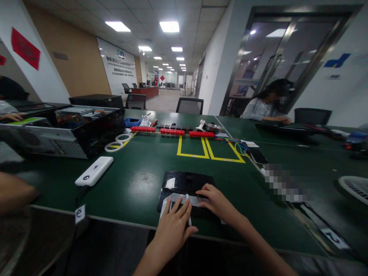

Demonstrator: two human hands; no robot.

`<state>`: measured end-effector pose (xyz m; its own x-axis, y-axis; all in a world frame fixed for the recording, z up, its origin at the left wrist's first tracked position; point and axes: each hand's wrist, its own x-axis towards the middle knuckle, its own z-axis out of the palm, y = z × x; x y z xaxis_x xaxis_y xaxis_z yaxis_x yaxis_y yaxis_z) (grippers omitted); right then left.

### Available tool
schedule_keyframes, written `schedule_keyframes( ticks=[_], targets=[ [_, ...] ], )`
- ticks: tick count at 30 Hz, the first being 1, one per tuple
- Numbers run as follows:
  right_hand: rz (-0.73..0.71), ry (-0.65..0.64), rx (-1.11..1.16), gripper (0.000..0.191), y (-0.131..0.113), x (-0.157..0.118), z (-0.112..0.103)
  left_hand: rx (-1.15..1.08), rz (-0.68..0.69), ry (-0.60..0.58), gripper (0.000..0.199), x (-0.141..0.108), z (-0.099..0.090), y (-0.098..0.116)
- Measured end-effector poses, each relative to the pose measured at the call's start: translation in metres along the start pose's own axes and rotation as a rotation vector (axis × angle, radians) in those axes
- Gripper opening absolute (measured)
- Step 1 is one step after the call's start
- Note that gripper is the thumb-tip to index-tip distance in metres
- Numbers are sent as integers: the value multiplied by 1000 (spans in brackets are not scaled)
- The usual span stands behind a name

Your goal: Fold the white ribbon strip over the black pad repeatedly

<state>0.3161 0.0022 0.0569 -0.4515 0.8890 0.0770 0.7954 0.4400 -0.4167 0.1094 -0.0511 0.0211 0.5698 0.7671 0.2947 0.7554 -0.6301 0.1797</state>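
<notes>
A flat black panel [184, 179] lies on the green table near its front edge, with a light grey strip [184, 197] across its lower part. Spread on the left end of the strip and the panel is my left hand [176, 220], its fingers apart and laid flat. At the strip's right end, my right hand [214, 199] has thumb and fingertips close around the strip. A small white patch [170, 183] shows on the panel's upper left.
An open computer case [57, 134] stands at the left, beside white rings [113, 147] and a white power bank [94, 170]. Red strips [172, 131] line the back, near yellow tape outlines [193, 155]. A person [268, 103] sits at the right; another person's arm [15, 193] is at the left.
</notes>
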Motion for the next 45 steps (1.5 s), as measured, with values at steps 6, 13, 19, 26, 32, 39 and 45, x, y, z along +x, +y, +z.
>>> schedule_keyframes(
  ticks=[6, 13, 19, 26, 32, 39, 45],
  targets=[
    [7, 110, -59, 30, -1, -16, 8, 9, 43, -82, 59, -3, -4, -4],
    [11, 186, -39, 26, -10, -31, 9, -147, 24, -118, 65, -2, -10, -6],
    [-26, 238, -102, 33, -20, -22, 11, -220, -138, 170, 46, -2, -28, -37],
    [-124, -58, -212, 49, -52, 2, 21, -96, -259, 247, 28, -10, -13, -95],
    [-98, -174, -238, 53, -45, 12, 22, -44, -186, 193, 31, -12, -2, -98],
    [-67, -173, -159, 51, 2, 2, -5, -63, -228, 184, 32, -15, -9, -94],
    [34, -160, -46, 56, 56, -34, -37, -74, -230, 193, 30, -15, -11, -92]
  ],
)
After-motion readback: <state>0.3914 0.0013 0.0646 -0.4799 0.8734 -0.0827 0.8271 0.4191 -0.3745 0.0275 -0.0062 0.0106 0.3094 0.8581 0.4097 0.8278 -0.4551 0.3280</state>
